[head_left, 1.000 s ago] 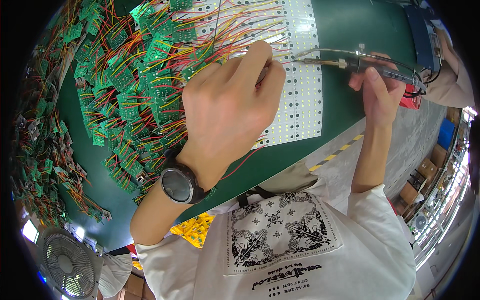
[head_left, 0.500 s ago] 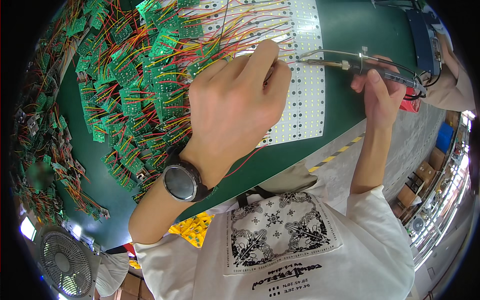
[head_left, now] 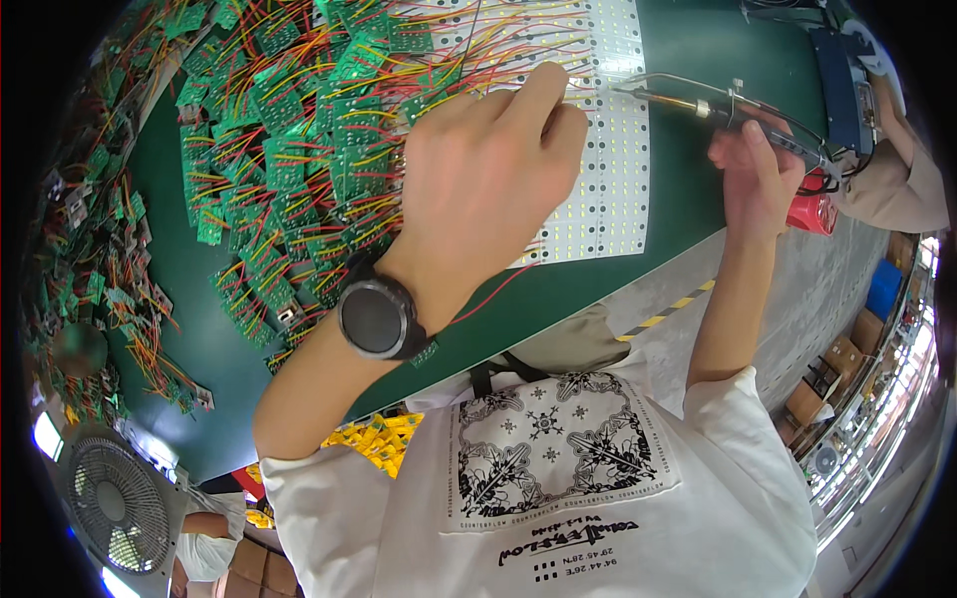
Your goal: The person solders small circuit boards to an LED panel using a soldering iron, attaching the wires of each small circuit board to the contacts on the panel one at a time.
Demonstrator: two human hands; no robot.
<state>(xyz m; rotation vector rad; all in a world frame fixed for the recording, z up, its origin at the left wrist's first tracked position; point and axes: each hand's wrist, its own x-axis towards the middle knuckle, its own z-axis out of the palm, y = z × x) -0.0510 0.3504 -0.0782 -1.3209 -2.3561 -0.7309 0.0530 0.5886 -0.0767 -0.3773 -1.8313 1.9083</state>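
Observation:
My left hand (head_left: 488, 184), with a dark round watch on its wrist, is closed in a pinch over the white LED panel (head_left: 608, 214). Its fingertips are turned away, so what they grip is hidden; red and yellow wires run close by them. My right hand (head_left: 763, 174) is wrapped round a soldering iron (head_left: 738, 118), which has a thin curved metal tube clamped alongside. The iron's tip points left, over the panel and a little right of my left fingers. Wired green circuit boards (head_left: 359, 149) lie in overlapping rows left of my left hand.
More wired boards (head_left: 95, 269) are heaped at the far left of the green table (head_left: 688, 189). A dark blue box-shaped unit (head_left: 842, 90) stands at the back right, near another person's arm (head_left: 897, 130). A red object (head_left: 812, 211) sits beyond my right hand. A fan (head_left: 120, 503) stands lower left.
The iron's tip has moved slightly right and farther away, widening its gap from my left fingers. The whole view has shifted a little. Both hands keep their grip.

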